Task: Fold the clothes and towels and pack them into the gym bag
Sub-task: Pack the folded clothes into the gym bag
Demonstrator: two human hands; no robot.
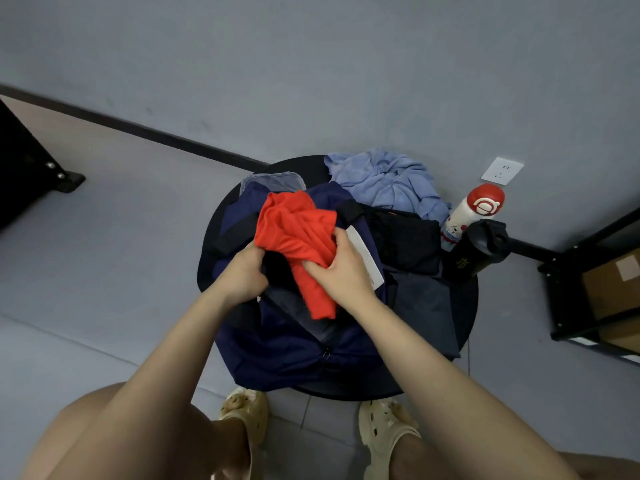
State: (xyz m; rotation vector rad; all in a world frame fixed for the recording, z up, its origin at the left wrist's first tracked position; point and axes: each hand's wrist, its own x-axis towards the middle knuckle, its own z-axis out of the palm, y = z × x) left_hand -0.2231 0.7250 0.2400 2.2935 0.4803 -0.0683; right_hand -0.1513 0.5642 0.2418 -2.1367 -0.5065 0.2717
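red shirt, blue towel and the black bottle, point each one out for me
red shirt (294, 226): head view, on the bunched upper part.
blue towel (384, 183): head view, middle of the crumpled heap.
black bottle (465, 261): head view, on its body.

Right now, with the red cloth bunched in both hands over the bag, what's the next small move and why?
Probably lift the red garment clear and shake it flat for folding. Both the left hand and the right hand hold it crumpled above the navy gym bag, so packing it now would leave it unfolded.
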